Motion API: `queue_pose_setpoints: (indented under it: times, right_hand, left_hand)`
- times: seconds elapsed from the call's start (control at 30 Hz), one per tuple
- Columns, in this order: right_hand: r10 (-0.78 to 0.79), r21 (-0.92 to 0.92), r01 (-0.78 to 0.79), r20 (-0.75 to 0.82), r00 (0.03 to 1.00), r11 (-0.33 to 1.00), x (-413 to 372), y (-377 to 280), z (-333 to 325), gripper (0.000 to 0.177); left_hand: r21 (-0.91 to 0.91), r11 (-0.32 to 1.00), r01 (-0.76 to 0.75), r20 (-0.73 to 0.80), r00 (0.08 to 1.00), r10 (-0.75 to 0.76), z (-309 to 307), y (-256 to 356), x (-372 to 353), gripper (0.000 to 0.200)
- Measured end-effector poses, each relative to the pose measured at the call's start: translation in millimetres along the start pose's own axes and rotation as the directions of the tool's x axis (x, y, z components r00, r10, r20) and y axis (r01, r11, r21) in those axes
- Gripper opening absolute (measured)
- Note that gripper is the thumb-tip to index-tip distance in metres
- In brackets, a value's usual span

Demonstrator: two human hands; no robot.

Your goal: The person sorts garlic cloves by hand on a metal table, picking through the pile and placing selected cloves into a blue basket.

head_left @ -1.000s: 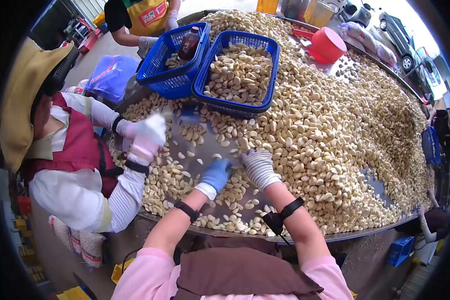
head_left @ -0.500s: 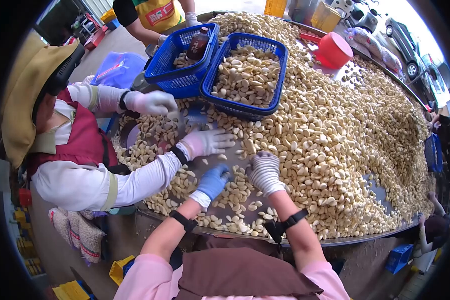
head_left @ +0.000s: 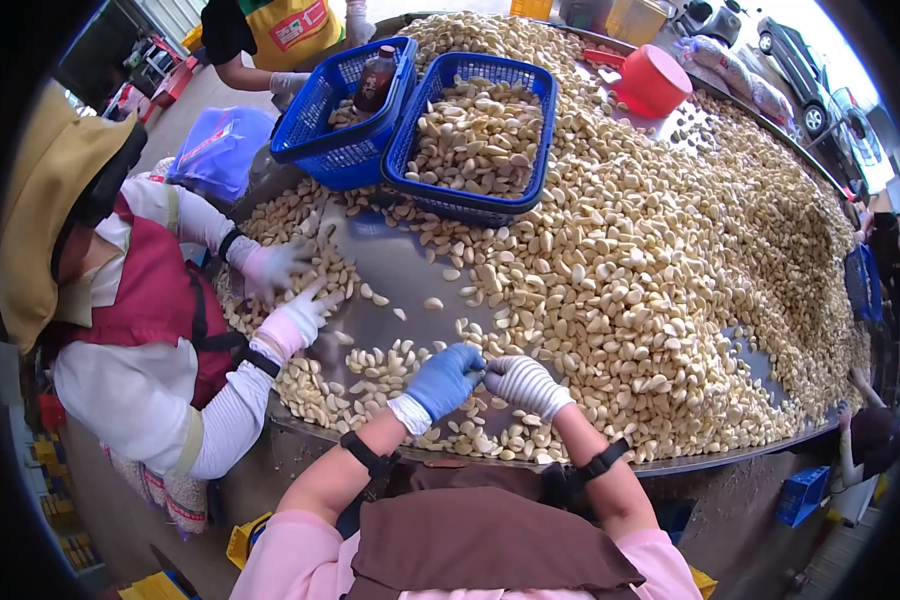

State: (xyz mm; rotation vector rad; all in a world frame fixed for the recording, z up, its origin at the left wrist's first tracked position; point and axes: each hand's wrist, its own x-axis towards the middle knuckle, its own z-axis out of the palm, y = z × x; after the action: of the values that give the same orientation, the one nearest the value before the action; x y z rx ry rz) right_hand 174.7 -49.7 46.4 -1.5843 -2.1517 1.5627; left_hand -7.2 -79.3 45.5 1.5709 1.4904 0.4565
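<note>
My left hand (head_left: 444, 384), in a blue glove over a white cuff, is closed with its fingertips pinched. It meets my right hand (head_left: 526, 384), in a white glove with grey stripes, whose fingers are also pressed together. Between the touching fingertips is something small and dark that I cannot make out. Both hands are just above the metal table (head_left: 390, 262), near its front edge. Pale peeled garlic cloves (head_left: 630, 310) lie in a large heap right of my hands. A smaller scatter of cloves (head_left: 375, 362) lies to the left.
A co-worker's gloved hands (head_left: 290, 290) touch cloves at the left. Two blue baskets stand at the back: one (head_left: 395, 175) holding cloves, the other (head_left: 300, 150) with a dark bottle (head_left: 375, 82) inside. A red scoop (head_left: 654, 80) lies beyond the heap. Another person (head_left: 270, 40) stands behind.
My left hand moved right and my right hand turned inward, so their fingertips now meet. The co-worker's hands drew back left, baring metal below the baskets. The view shifted slightly.
</note>
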Motion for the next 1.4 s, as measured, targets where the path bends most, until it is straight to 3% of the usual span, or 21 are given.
queue_pose_setpoints:
  times: [0.07,0.13,0.2,0.27,0.33,0.4,0.43,0.47,0.53,0.6,0.67,0.8,0.87,0.9,0.97,1.07,1.13,1.2,1.23,1.33,1.4]
  right_hand:
    - [-0.018,-0.365,-0.010,-0.074,0.997,0.931,-10.9,9.6,-16.5,0.027]
    - [-0.231,-0.488,-0.041,-0.483,0.844,0.872,-9.1,26.6,-25.3,0.031]
    - [-0.250,-0.590,-0.080,-0.456,0.854,0.804,-9.3,28.4,-23.0,0.035]
    - [-0.083,-0.701,-0.117,-0.244,0.966,0.704,-5.1,27.7,-6.6,0.028]
    - [-0.004,-0.490,0.020,0.033,0.999,0.872,-17.2,19.8,-5.7,0.020]
    - [-0.136,-0.548,0.020,-0.172,0.976,0.836,-11.0,23.3,-4.2,0.019]
    - [-0.202,-0.618,-0.030,-0.301,0.932,0.786,-5.9,15.1,-12.2,0.017]
    - [-0.256,-0.631,-0.015,-0.335,0.907,0.775,5.2,16.6,-16.8,0.019]
    - [-0.316,-0.734,0.004,-0.287,0.904,0.679,30.9,19.6,-17.6,0.020]
    - [-0.294,-0.740,0.004,-0.262,0.919,0.673,48.1,18.4,-21.2,0.018]
    - [-0.263,-0.747,0.004,-0.228,0.938,0.665,48.9,15.1,-21.2,0.016]
    - [-0.039,-0.581,-0.120,-0.254,0.966,0.805,23.6,26.2,-30.9,0.027]
    - [0.090,-0.007,-0.096,-0.269,0.959,0.995,17.3,35.1,-36.9,0.027]
    - [0.218,0.420,-0.082,-0.288,0.933,0.904,29.7,39.1,-36.1,0.024]
    - [0.232,0.588,0.004,-0.326,0.916,0.809,48.7,18.7,-69.8,0.021]
    - [0.103,0.862,0.435,-0.472,0.875,0.261,41.5,-58.9,-115.7,0.027]
    - [0.056,0.803,0.450,-0.508,0.859,0.391,46.4,-52.2,-127.7,0.024]
    - [-0.104,0.276,0.313,-0.575,0.811,0.909,66.0,6.2,-95.1,0.018]
    - [-0.199,-0.064,0.194,-0.522,0.830,0.979,47.9,11.8,-84.0,0.013]
    - [-0.301,-0.661,0.041,-0.285,0.910,0.749,20.2,45.2,-44.4,0.015]
    - [-0.236,-0.665,-0.026,-0.301,0.924,0.746,9.1,59.3,-29.5,0.015]
  left_hand:
    - [0.375,0.923,-0.091,0.015,0.996,0.092,-8.5,17.2,1.1,0.020]
    - [0.372,0.906,-0.203,-0.006,0.975,0.221,9.6,14.6,7.1,0.023]
    - [0.372,0.873,-0.315,-0.039,0.935,0.353,18.4,15.8,7.6,0.026]
    - [0.611,0.750,-0.253,0.241,0.962,0.129,13.6,21.8,7.8,0.029]
    - [0.649,0.761,-0.009,0.081,0.995,-0.057,-16.1,-0.7,19.6,0.031]
    - [0.536,0.825,0.182,-0.206,0.975,-0.081,-38.4,-91.9,36.0,0.040]
    - [0.341,0.840,0.421,-0.385,0.878,-0.284,-60.9,-83.0,34.4,0.045]
    - [0.679,0.600,0.422,-0.486,0.872,-0.062,-69.9,-47.6,21.5,0.044]
    - [0.625,0.754,0.202,-0.379,0.923,0.067,-58.3,-32.1,21.7,0.040]
    - [0.408,0.885,-0.223,0.028,0.972,0.233,-32.2,-16.2,21.1,0.031]
    - [0.641,0.689,-0.339,0.297,0.937,0.185,-10.1,7.3,-1.4,0.028]
    - [0.730,0.671,-0.130,0.252,0.964,-0.087,-14.6,-23.1,6.8,0.028]
    - [0.656,0.754,-0.033,0.069,0.998,-0.016,-28.8,-8.9,18.9,0.023]
    - [0.659,0.751,-0.035,0.072,0.997,-0.017,-26.6,-5.5,26.2,0.023]
    - [0.533,0.771,-0.349,0.059,0.924,0.377,-5.3,7.2,47.1,0.018]
    - [0.728,0.616,-0.300,0.113,0.939,0.323,36.2,2.0,82.9,0.017]
    - [0.729,0.621,-0.289,0.145,0.951,0.273,30.9,6.7,90.0,0.018]
    - [0.675,0.705,-0.218,0.154,0.976,0.155,19.2,6.4,83.8,0.020]
    - [0.668,0.723,-0.177,0.214,0.976,0.041,6.7,16.1,80.7,0.020]
    - [0.633,0.767,-0.104,0.106,0.993,0.047,11.6,-14.5,77.5,0.020]
    - [0.587,0.810,0.004,0.050,0.998,-0.042,11.2,-20.2,78.2,0.020]
